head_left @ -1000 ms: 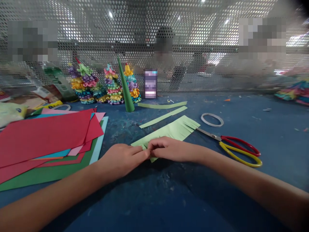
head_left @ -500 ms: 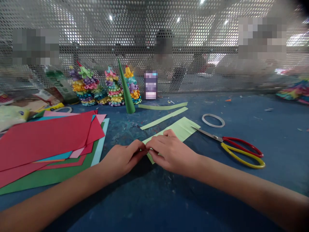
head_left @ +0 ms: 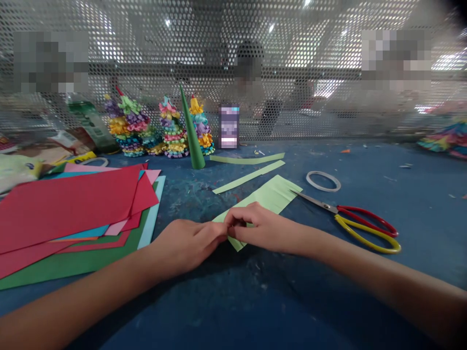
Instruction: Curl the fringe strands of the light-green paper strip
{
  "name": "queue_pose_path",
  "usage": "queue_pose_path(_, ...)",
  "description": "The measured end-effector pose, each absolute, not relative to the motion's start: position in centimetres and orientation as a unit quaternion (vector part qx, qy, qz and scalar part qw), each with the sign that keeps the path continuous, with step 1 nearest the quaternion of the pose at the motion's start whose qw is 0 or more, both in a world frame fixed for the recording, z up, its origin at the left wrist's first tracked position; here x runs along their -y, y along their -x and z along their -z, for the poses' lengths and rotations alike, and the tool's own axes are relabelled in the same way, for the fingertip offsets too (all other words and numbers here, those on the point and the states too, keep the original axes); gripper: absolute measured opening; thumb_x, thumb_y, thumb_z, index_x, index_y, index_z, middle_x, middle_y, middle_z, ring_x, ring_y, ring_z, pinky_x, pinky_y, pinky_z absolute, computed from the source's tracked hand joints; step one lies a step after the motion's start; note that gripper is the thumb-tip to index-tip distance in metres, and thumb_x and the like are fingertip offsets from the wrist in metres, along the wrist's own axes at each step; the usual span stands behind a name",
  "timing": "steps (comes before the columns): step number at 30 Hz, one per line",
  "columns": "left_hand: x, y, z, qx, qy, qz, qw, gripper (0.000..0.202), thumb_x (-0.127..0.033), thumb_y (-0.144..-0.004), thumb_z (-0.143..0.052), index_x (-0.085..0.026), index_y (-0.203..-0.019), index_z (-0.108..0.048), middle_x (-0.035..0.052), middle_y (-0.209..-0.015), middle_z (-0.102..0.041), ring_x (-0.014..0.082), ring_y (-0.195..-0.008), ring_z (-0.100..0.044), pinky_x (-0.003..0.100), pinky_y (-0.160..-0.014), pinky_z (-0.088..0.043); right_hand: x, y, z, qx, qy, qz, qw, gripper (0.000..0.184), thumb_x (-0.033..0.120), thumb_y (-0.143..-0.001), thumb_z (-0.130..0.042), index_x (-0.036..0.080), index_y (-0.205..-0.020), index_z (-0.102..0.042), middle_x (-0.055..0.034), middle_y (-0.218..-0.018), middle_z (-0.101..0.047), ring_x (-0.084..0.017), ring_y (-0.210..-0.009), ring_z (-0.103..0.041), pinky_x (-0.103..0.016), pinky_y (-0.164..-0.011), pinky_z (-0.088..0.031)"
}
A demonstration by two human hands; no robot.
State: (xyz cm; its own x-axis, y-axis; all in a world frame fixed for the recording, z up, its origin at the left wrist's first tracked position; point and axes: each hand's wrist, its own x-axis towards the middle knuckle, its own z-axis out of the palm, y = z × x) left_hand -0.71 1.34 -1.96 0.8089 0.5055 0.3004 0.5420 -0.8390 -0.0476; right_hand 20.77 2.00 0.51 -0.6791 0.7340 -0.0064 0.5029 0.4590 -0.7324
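A light green paper strip [head_left: 275, 192] lies slanted across the blue table, its near end between my two hands. My left hand [head_left: 195, 240] is closed on the strip's near left end, fingertips pinched together. My right hand [head_left: 255, 223] meets it there, thumb and forefinger pinching the same end, which my fingers partly hide. Two narrow light green strips [head_left: 251, 177] lie just beyond. At the strip's far right end rests the tip of the scissors [head_left: 359, 218], which have one red and one yellow handle and lie slightly open.
To the left is a stack of coloured paper [head_left: 73, 206]. A green paper cone [head_left: 193, 138] stands before several colourful paper trees [head_left: 175, 131]. A tape roll [head_left: 323, 181] lies beyond the scissors. A phone [head_left: 229, 126] leans on the perforated metal screen [head_left: 302, 112], with people behind it.
My left hand has moved slightly right and its fingers have closed together. My right hand's fingers have curled into a pinch, and the strip's near corner has shifted a little.
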Motion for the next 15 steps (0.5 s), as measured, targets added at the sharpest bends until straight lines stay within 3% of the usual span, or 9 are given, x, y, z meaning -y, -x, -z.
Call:
queue_pose_path(3,-1.26,0.72,1.87,0.245,0.957,0.122,0.097,0.025,-0.028,-0.098,-0.023,-0.021,-0.096,-0.047,-0.0027,-0.074,-0.066,0.0131,-0.055,-0.060,0.022,-0.047,-0.032,-1.99,-20.89,-0.81,0.855,0.352,-0.353,0.144,0.013,0.019,-0.084,-0.047,0.020,-0.084,-0.060,0.0026,-0.069,-0.060,-0.011,-0.065,-0.050,-0.024,-0.065,-0.036)
queue_pose_path(9,-1.46,0.44,1.90,0.341,0.930,0.133,0.042,0.032,-0.037,-0.099,-0.019,-0.020,-0.097,-0.046,-0.0048,-0.059,-0.061,0.0123,-0.046,-0.058,0.020,-0.043,-0.028,-1.95,-20.74,-0.28,0.874,0.365,-0.263,0.182,0.009,0.020,-0.084,-0.049,0.020,-0.086,-0.058,0.0035,-0.074,-0.061,-0.010,-0.069,-0.050,-0.033,-0.085,-0.028)
queue_pose_path(15,-1.48,0.24,1.84,0.386,0.919,0.073,0.015,0.022,-0.033,-0.097,-0.028,-0.020,-0.103,-0.044,-0.0035,-0.064,-0.065,0.0159,-0.050,-0.062,0.021,-0.044,-0.027,-1.86,-20.54,0.15,0.879,0.371,-0.238,0.179,0.009,0.016,-0.082,-0.046,0.020,-0.082,-0.054,0.0053,-0.071,-0.058,-0.008,-0.062,-0.044,-0.035,-0.086,-0.023)
